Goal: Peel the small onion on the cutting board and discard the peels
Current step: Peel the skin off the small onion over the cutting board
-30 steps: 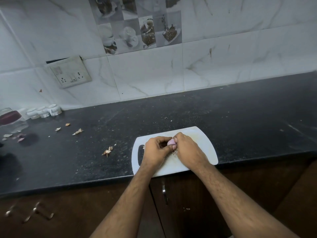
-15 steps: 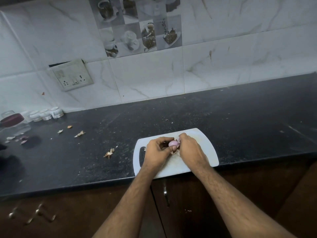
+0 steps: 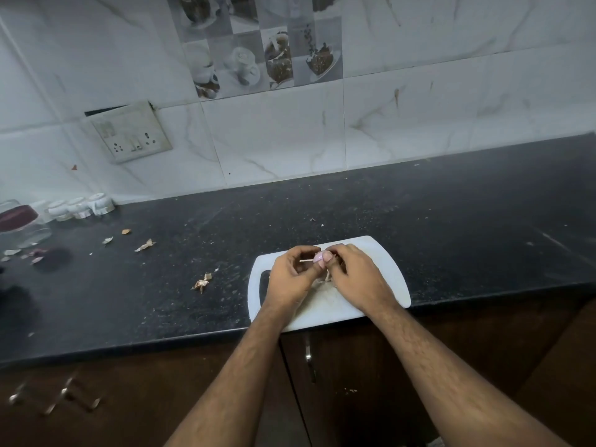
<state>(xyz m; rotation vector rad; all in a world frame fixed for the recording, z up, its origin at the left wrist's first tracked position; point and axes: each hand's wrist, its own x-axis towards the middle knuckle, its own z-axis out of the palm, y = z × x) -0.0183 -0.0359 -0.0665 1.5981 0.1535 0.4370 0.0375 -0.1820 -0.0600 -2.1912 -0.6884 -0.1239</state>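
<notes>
The white cutting board (image 3: 383,269) lies on the dark countertop (image 3: 419,214), with its near edge at the counter's front edge and its handle slot at the left end. Both hands work above the middle of the board. The left hand (image 3: 292,279) is curled, its fingers and thumb closed on the small onion (image 3: 319,257), which shows as a pale pink bulb between the two hands, held just above the board rather than resting on it. The right hand (image 3: 358,279) meets it from the other side, its thumb pressed on the top of the bulb and its fingers folded down behind; whether those fingers pinch a layer of skin or only steady the bulb cannot be told. A thin pale stalk projects from the onion to the left, across the gap inside the left hand. Loose peel (image 3: 326,277) hangs or lies directly below the bulb, between the hands, partly hidden by them. More peel scraps (image 3: 201,282) lie on the countertop left of the board, and further scraps (image 3: 145,245) lie well apart, nearer the wall. A glass jar with a dark red lid (image 3: 19,221) lies on its side at the far left, beside three small white containers (image 3: 80,206) set against the tiled wall. A switch plate (image 3: 132,135) is mounted on the wall above them.
</notes>
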